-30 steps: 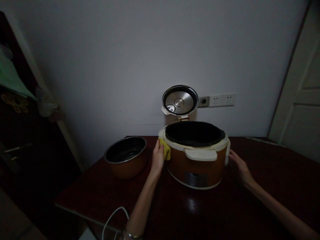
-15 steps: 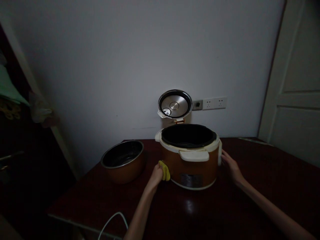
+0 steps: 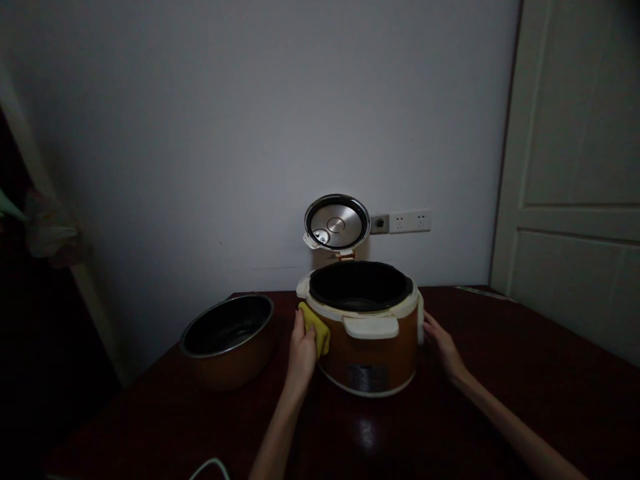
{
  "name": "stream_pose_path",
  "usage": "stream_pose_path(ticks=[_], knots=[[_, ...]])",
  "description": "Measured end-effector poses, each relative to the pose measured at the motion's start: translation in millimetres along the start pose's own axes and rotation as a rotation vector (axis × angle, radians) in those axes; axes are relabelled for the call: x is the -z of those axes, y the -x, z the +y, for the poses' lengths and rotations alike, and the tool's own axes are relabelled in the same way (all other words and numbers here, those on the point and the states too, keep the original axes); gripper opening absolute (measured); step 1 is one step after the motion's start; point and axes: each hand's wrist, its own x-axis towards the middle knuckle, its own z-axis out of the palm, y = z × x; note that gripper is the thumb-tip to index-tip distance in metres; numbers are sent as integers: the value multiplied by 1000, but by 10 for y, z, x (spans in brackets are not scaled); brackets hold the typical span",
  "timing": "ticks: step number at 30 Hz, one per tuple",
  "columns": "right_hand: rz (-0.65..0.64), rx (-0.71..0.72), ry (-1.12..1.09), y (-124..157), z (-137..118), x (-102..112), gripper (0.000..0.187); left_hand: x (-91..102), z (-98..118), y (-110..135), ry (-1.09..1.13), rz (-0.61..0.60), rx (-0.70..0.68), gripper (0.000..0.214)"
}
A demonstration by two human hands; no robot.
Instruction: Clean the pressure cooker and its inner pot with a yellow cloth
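— Pinched between thumb and fingers, what does the left hand (image 3: 303, 350) have?

— One folded yellow cloth (image 3: 317, 331), pressed against the side of a round orange-brown rice cooker (image 3: 345, 352) with a cream-white rim.

— And the right hand (image 3: 443, 341)?

— At the cooker's opposite side, fingertips by the white side handle (image 3: 421, 320). Part of them is hidden behind it, so I can't tell whether they close on it or only rest there.

— Where exactly is the cooker?

— Upright on a dark reddish-brown glossy table (image 3: 530, 360), between the two hands. Its front has a white protruding tab (image 3: 371, 327) near the rim and, lower down, a dark rectangular panel (image 3: 368, 377) too dim to read.

— Is it closed?

— No, the round silver lid (image 3: 336, 225) with a black sealing ring stands raised at the back, its inner face toward us. The opening below it is dark inside.

— Anything else nearby?

— To the left, apart from the cooker, sits an orange-brown inner pot (image 3: 230, 371) with a silver rim and dark lining. Behind the lid, white wall sockets (image 3: 410, 221) are set in a pale grey wall (image 3: 225, 133). A thin pale cord (image 3: 213, 460) loops at the bottom edge.
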Motion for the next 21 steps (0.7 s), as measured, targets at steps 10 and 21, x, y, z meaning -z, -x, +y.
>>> stream_pose_path(ticks=[10,21], knots=[[16,-19,-39,-1,42,20,53,125,-479,165,-16,-140,197,35],[40,-6,-6,5,30,15,54,33,-178,250,-34,71,114,66]])
